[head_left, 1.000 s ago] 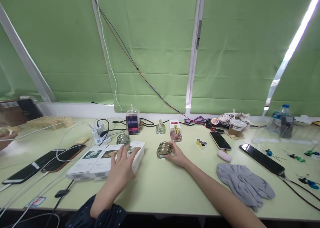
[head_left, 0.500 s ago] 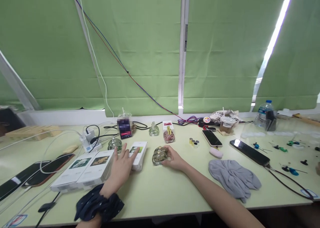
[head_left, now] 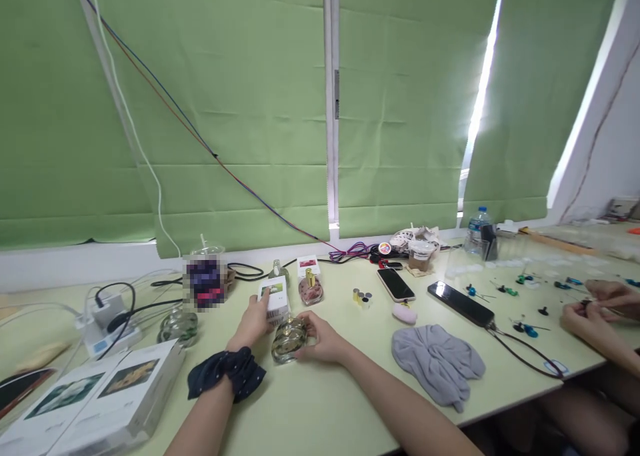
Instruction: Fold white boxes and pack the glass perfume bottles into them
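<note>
My left hand (head_left: pixel 255 319) grips a small white box (head_left: pixel 275 303) with a green picture on its top, fingers along its left side and top. Just in front of that box, my right hand (head_left: pixel 323 339) is closed around the right side of a rounded glass perfume bottle (head_left: pixel 289 343) with a gold-coloured neck, resting on the table. Behind the box a clear glass bottle (head_left: pixel 278 269) is partly hidden. To its right stands a pinkish bottle (head_left: pixel 311 291) with a gold top, a white card-like box (head_left: pixel 307 265) behind it.
Two larger white picture boxes (head_left: pixel 95 403) lie at left, near another glass bottle (head_left: pixel 179 326) and a power strip (head_left: pixel 107 329). Small gold and silver caps (head_left: pixel 363 299), phones (head_left: pixel 460 304) and a grey cloth (head_left: pixel 437 363) lie at right. Another person's hands (head_left: pixel 595 313) work at far right.
The view has swung right, bringing another person's hands in. My left hand has moved the small white box back and rightward, close to the rear bottle. My right hand keeps its hold.
</note>
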`<state>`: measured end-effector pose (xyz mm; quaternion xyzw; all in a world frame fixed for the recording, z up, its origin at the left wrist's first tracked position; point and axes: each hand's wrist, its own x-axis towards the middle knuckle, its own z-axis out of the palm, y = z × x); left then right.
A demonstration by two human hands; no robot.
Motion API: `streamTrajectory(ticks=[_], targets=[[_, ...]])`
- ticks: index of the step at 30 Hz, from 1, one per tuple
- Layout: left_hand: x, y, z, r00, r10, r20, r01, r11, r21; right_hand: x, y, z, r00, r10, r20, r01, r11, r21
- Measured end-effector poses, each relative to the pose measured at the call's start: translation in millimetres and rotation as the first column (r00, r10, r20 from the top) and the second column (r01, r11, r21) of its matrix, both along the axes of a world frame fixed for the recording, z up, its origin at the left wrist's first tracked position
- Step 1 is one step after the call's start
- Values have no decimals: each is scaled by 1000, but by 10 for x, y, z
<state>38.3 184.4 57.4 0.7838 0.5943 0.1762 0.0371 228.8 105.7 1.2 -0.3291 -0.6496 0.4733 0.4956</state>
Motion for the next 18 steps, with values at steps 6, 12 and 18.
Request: streamTrajectory(ticks=[6,12,18], targets=[[92,199,-92,996,-53,66,50,998,45,23,-7,44,1000,2,13,-2,1000,-21],[101,177,-167,961,-134,242,120,990,74,54,-11,53,998,-9,69,10,1000,-16],[44,-109,-141,899,-95,428,12,981,192,67,-7,20,997,-1,71,1,1000,3]])
